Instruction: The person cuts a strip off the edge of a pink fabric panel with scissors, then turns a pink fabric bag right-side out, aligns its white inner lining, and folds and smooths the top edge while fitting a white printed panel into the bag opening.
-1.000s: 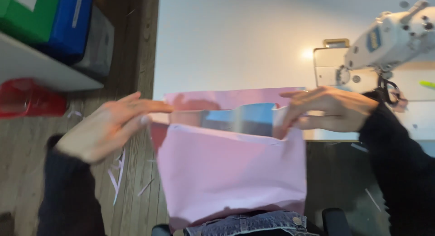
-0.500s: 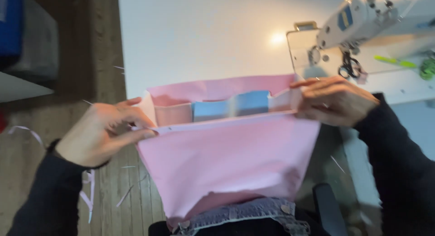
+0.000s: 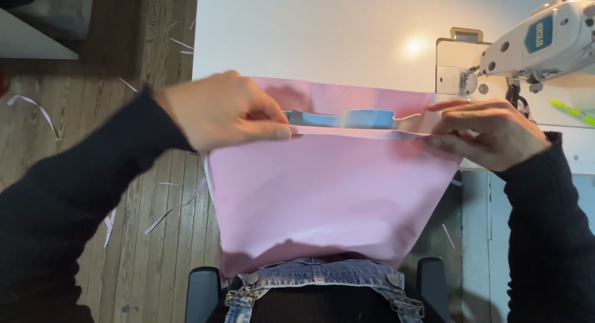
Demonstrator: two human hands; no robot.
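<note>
Worn wooden floorboards [image 3: 124, 193] run down the left side of our view, littered with thin scraps of pale fabric [image 3: 162, 216], and a white worktable [image 3: 310, 38] fills the top centre. Our left hand [image 3: 220, 111] comes in from the left in a dark sleeve, fingers folded down and thumb pressed under them, pinching the upper left edge of a pink fabric piece [image 3: 328, 193]. That fabric is stretched flat between both hands, its top edge level with the table's near side and its lower part hanging down to our lap, where it meets denim overalls [image 3: 322, 279]. Just behind the pinched top edge a blue strip [image 3: 347, 119] shows between the pink layers, roughly midway between the hands. Our right hand [image 3: 489, 134] grips the upper right edge of the pink fabric, fingers curled close together over the fold. Behind and above that hand stands a white industrial sewing machine [image 3: 545, 41], with a small lamp glow [image 3: 415, 46] on the table beside it.
</note>
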